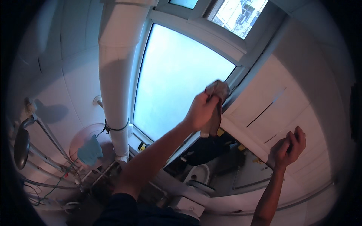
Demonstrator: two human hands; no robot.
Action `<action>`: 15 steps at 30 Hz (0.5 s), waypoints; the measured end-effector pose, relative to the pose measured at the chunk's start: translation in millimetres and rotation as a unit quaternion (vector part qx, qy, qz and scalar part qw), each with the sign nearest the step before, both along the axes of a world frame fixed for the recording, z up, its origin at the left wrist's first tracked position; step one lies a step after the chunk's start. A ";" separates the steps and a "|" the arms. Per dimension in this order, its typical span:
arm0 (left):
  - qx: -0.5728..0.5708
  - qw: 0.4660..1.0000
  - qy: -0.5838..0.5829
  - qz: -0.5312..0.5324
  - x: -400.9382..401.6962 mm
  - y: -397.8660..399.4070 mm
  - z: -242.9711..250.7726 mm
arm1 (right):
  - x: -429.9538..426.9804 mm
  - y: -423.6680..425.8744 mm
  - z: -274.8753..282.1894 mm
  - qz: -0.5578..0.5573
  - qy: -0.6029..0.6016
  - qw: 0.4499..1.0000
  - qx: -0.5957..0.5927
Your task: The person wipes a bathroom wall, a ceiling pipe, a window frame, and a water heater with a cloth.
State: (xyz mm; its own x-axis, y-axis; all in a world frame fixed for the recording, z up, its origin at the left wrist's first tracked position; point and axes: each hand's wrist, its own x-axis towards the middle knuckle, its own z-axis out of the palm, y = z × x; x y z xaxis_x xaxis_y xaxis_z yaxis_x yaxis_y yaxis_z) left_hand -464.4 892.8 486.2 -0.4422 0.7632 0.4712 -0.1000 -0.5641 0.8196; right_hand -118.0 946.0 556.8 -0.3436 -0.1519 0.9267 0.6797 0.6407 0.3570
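My left hand (202, 110) grips a crumpled, pale and dark red cloth (222, 89), raised at the right edge of a frosted window pane (181, 76). Part of the cloth hangs below my fingers along the window frame (246, 75). Over on the right, my right hand (291, 148) is held up beside the pale panelled wall (271, 107), its fingers loosely bent and nothing seen in them. Whether it touches the wall is not clear.
A thick white pipe (117, 84) runs beside the window. Left are a shower head (22, 149), a pinkish basin (76, 141) and a light blue cloth (90, 151). A yellow-and-black object (142, 146) sits on the sill. Below is a white toilet bowl (208, 171), possibly reflected.
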 end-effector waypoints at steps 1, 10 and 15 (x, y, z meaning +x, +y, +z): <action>-0.007 1.000 -0.001 0.029 -7.8 -1.1 6.2 | 1.5 1.1 -0.7 -0.008 0.000 1.000 0.004; 0.046 0.982 -0.183 0.002 -56.7 -19.0 -21.7 | 3.3 14.1 -3.8 0.037 -0.008 0.999 -0.030; 0.023 0.969 -0.247 -0.006 -56.3 -22.5 -55.6 | 2.5 14.7 -4.8 0.055 0.005 0.998 -0.021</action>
State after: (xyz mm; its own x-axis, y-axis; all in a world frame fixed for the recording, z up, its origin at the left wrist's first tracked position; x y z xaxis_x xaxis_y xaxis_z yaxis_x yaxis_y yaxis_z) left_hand -520.7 870.3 430.6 -0.6136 0.7530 0.2374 -0.4803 -0.5947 0.6447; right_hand -115.5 960.6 552.1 -0.3182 -0.1491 0.9362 0.6079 0.7258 0.3221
